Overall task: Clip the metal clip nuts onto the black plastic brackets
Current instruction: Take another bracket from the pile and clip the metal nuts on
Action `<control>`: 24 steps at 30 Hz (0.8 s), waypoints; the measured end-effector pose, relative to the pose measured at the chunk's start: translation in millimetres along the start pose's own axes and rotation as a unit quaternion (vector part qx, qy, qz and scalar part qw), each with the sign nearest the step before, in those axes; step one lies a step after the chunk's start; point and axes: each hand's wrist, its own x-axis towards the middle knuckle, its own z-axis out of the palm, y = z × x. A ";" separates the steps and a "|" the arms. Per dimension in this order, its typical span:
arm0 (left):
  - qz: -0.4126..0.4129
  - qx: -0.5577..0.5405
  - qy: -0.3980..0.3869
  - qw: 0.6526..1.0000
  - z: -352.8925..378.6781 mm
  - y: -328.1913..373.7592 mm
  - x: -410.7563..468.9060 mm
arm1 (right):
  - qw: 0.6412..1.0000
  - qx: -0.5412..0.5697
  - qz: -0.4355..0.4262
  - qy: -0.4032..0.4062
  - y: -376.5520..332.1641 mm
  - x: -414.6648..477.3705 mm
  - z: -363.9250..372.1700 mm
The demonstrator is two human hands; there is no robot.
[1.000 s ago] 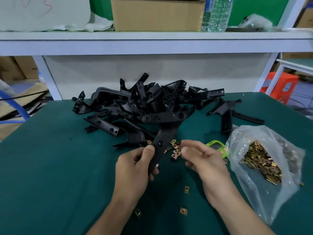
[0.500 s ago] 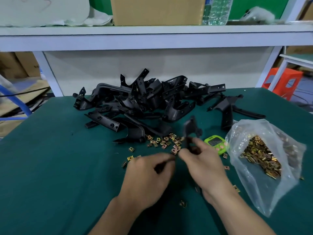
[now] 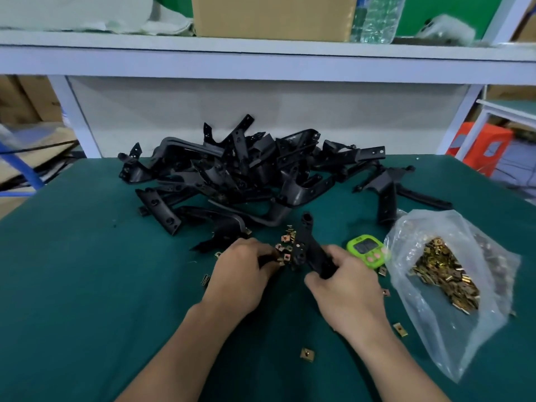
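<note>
Bracket (image 3: 314, 250) now in R hand (image 3: 345, 285), gripped; L hand (image 3: 240, 271) dropped to loose nuts (image 3: 287, 242), grasp unclear, prob. picking one.

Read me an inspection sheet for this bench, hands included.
Surface: green table mat, scattered with loose clip nuts.
Job's things: pile of black brackets at the back; held bracket between the hands; clear bag of clip nuts on the right.
Clutter: green timer beside the bag.
Grippers: right hand grips the held bracket; left hand curled at its other end, grip unclear.
Cables: dark cable off the table's left.
Surroundings: white shelf above with cardboard box and water bottle; orange stool on the right.
</note>
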 end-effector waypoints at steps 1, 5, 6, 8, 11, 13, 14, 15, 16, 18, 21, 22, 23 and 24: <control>-0.010 -0.017 0.009 1.000 -0.6 0.1 -3.0 | 1.000 0.001 0.000 -0.003 -0.3 0.0 -0.3; -0.063 -0.113 0.034 0.991 -8.2 1.1 -7.5 | 1.000 0.003 0.000 -0.005 -1.2 0.0 -1.6; -0.076 -0.138 0.032 0.987 -10.7 2.1 -9.5 | 1.000 0.005 0.002 -0.005 -1.4 -1.2 -1.2; -0.114 -0.200 0.051 0.972 -13.9 2.8 -9.9 | 1.000 0.011 0.002 -0.005 -1.9 -0.3 -1.9; -0.159 -0.207 0.082 0.962 -17.1 0.2 -12.7 | 1.000 0.023 0.005 -0.003 -1.9 -1.2 -3.2; -0.156 -0.098 0.051 0.982 -16.1 -1.0 -15.8 | 1.000 0.028 0.004 -0.004 -2.8 -1.7 -3.3; -0.142 -0.044 0.035 0.988 -15.0 -0.5 -17.7 | 1.000 0.030 0.004 -0.005 -3.6 -2.1 -3.2; -0.130 -0.014 0.022 0.991 -14.0 0.3 -19.4 | 0.999 0.032 0.003 -0.006 -4.3 -2.4 -3.2; -0.127 -0.010 0.014 0.992 -13.8 1.5 -19.9 | 0.999 0.033 0.003 -0.007 -4.8 -2.9 -3.3; -0.131 -0.027 0.003 0.991 -17.1 4.1 -19.0 | 0.999 0.037 0.004 -0.008 -5.0 -3.2 -3.6; -0.125 -0.020 0.003 0.992 -20.0 3.3 -20.3 | 0.999 0.038 0.001 -0.008 -4.2 -2.5 -3.4; -0.123 -0.013 0.011 0.992 -20.0 3.8 -22.0 | 0.999 0.038 0.000 -0.008 -3.6 -2.4 -3.2; -0.118 -0.010 0.024 0.993 -19.4 5.5 -23.8 | 0.999 0.039 -0.001 -0.007 -3.4 -2.4 -3.4; -0.109 -0.015 0.044 0.993 -18.1 7.4 -25.5 | 0.999 0.040 -0.002 -0.006 -3.2 -2.5 -3.6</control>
